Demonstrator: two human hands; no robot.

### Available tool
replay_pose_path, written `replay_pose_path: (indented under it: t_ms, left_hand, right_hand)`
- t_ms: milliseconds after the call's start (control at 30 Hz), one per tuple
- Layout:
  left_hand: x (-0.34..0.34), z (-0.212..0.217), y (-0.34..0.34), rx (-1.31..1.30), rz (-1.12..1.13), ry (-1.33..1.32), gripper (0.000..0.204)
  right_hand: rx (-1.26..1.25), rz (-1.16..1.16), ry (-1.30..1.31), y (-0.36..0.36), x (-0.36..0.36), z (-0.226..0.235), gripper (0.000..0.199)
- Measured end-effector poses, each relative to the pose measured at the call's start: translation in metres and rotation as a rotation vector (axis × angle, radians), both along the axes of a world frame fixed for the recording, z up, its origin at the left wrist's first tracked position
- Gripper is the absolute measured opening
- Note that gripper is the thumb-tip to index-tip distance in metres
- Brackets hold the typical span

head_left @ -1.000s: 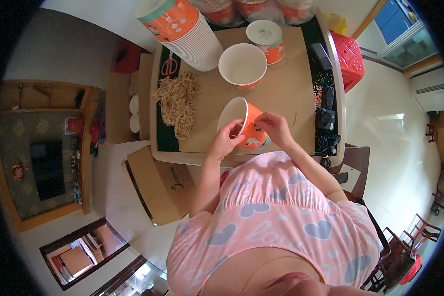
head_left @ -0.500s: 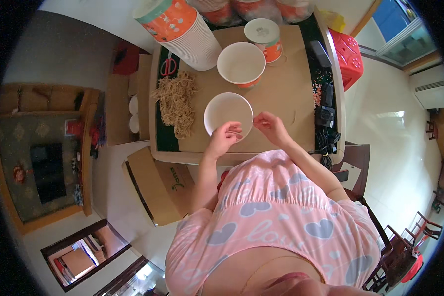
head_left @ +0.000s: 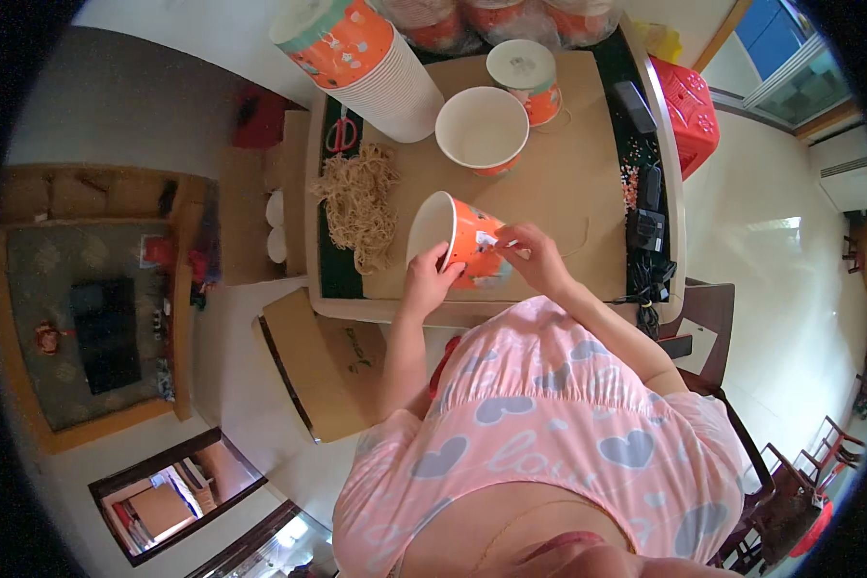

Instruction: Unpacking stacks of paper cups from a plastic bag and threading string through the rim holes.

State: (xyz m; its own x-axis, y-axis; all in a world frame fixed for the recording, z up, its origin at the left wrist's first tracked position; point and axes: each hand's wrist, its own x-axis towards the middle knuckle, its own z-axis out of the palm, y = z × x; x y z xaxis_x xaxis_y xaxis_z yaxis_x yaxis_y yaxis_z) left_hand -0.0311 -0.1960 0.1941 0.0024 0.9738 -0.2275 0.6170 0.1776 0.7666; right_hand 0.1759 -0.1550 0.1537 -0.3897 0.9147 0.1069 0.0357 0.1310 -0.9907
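An orange printed paper bucket [head_left: 470, 220] with a white inside lies tilted over the table's near part, its mouth turned to the left. My left hand [head_left: 430, 279] grips it, thumb on the outer wall and the other fingers at the rim. Against its right side, my right hand [head_left: 538, 258] is closed in a pinch, by a small pale patch on the wall. A thin strand of twine [head_left: 588, 233] curves out beyond that hand, seemingly from the fingers, whose tips are partly hidden. To the left is a loose heap of tan twine [head_left: 361, 197].
Behind the bucket stand an open paper bucket [head_left: 482, 130] and an upturned one [head_left: 522, 65] with a twine loop. A tall bucket stack [head_left: 385, 87] leans at back left, near red scissors [head_left: 341, 133]. Black adapters and cables [head_left: 648, 231] line the right edge.
The bucket has gone from upright to tilted, its mouth now leftward and its printed side up. My left hand has shifted to grip its rim; my right hand has moved onto its side wall.
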Motion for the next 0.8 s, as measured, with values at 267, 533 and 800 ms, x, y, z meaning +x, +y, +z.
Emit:
replay_pose_path:
  t_ms: [267, 533, 800]
  left_hand:
    - [0.012, 0.025, -0.005, -0.125, 0.091, -0.623, 0.02]
    - [0.041, 0.024, -0.01, 0.036, 0.056, -0.232, 0.025]
    - [0.059, 0.031, -0.015, 0.055, 0.114, -0.231, 0.025]
  right_hand:
    - [0.211, -0.021, -0.123, -0.007, -0.001, 0.026, 0.015]
    - [0.097, -0.071, -0.113, -0.015, -0.004, 0.05, 0.009]
    - [0.073, -0.031, -0.259, -0.012, 0.0, 0.055, 0.009]
